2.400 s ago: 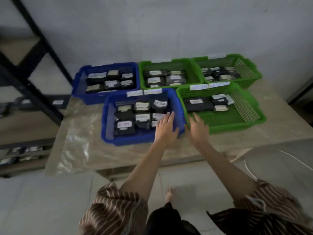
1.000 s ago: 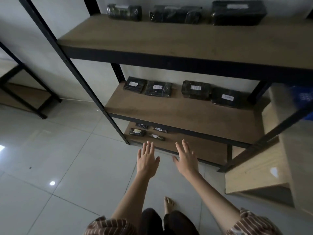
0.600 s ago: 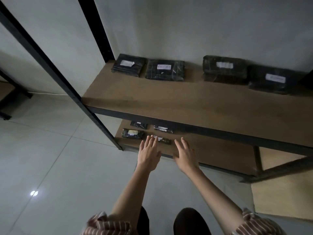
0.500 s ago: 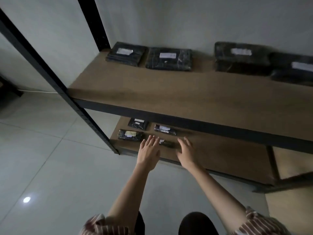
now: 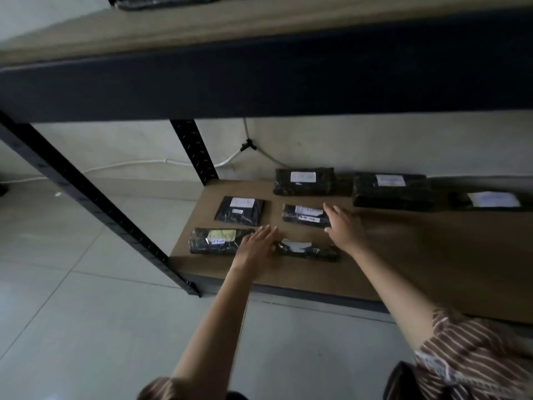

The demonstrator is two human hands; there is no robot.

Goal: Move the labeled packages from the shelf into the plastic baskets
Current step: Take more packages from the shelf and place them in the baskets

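Bare forearms, brown sleeves [image 5: 473,353] with thin white stripes

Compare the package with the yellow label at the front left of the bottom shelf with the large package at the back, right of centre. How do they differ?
The yellow-label package is smaller and flatter; the large back package is bulkier. The first carries a yellow label, the second a white one. The left hand reaches the first; nothing touches the second. Both are wrapped in dark plastic.
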